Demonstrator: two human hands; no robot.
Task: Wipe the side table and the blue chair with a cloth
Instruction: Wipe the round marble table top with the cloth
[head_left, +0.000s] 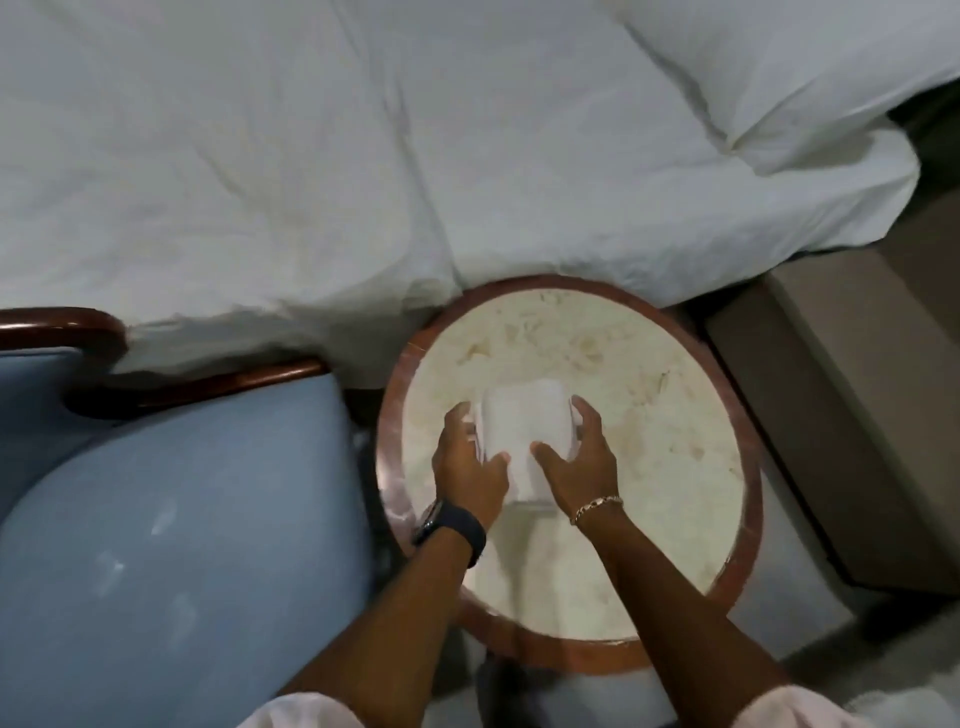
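Cloth (522, 436), folded white, lies mid-top on the round side table (675, 415), between my left hand (470, 467) and right hand (576, 462), fingers curled loosely around its edges. Gripped this loosely, the folds could spill open as I wipe. Blue chair (182, 519) waits left.

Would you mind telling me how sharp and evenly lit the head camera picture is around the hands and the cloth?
Head view: dim, soft light with no hard glare; the folded cloth is slightly smeared between the left hand and right hand; the side table shows faint sheen on its near rim; wide-angle bending curves the blue chair and the bed at the edges.
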